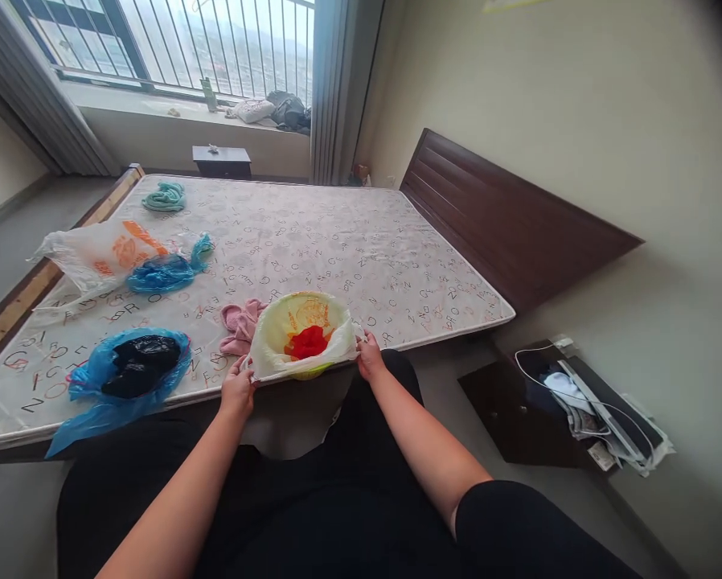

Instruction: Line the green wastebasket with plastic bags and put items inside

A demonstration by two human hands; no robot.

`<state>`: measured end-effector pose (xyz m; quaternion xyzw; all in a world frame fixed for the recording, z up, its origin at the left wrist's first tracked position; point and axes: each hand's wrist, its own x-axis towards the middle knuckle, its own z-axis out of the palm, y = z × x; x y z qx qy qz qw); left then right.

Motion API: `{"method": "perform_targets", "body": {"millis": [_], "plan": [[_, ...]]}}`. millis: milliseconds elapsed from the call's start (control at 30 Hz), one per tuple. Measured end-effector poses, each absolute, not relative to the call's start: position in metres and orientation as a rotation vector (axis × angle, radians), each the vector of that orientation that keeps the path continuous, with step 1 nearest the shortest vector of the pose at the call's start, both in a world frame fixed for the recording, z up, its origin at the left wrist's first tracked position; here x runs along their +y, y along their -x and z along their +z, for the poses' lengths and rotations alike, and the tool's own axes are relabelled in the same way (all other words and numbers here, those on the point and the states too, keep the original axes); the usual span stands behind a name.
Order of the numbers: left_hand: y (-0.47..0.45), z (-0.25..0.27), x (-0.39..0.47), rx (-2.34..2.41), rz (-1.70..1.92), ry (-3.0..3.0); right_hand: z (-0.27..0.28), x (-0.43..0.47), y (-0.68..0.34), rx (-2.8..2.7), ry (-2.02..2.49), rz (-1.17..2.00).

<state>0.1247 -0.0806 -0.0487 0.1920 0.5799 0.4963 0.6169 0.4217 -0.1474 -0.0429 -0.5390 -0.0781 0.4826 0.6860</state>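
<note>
A white plastic bag (pixel 266 351) lines a round yellowish bin at the mattress's near edge, its mouth spread wide. Something bright red (pixel 309 342) and orange print show inside it. My left hand (pixel 239 389) pinches the bag's rim on the left side. On the opposite side, my right hand (pixel 370 358) grips the rim too. A pink cloth (pixel 241 326) lies just beyond my left hand. Farther left, a blue plastic bag (pixel 92 371) lies open around a black plastic bag (pixel 141 366). Most of the bin's outside is hidden by the bag.
The patterned mattress (pixel 313 233) also bears a white-and-orange plastic bag (pixel 96 251), a crumpled blue bag (pixel 163 273) and a teal cloth (pixel 164 197). A dark headboard (pixel 511 217) stands to the right. A nightstand (pixel 511 410) with cables and cloths is at the lower right.
</note>
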Motion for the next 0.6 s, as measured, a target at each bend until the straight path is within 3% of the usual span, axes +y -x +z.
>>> {"method": "perform_targets", "body": {"millis": [400,600], "plan": [[-0.113,-0.039,-0.073,1.194,1.222,-0.270,-0.041,-0.143,-0.434,-0.120,1.113,1.040],[-0.107,-0.023,-0.063,1.151,1.168,-0.309,-0.030,-0.140,-0.446,-0.170,1.084,1.165]]}}
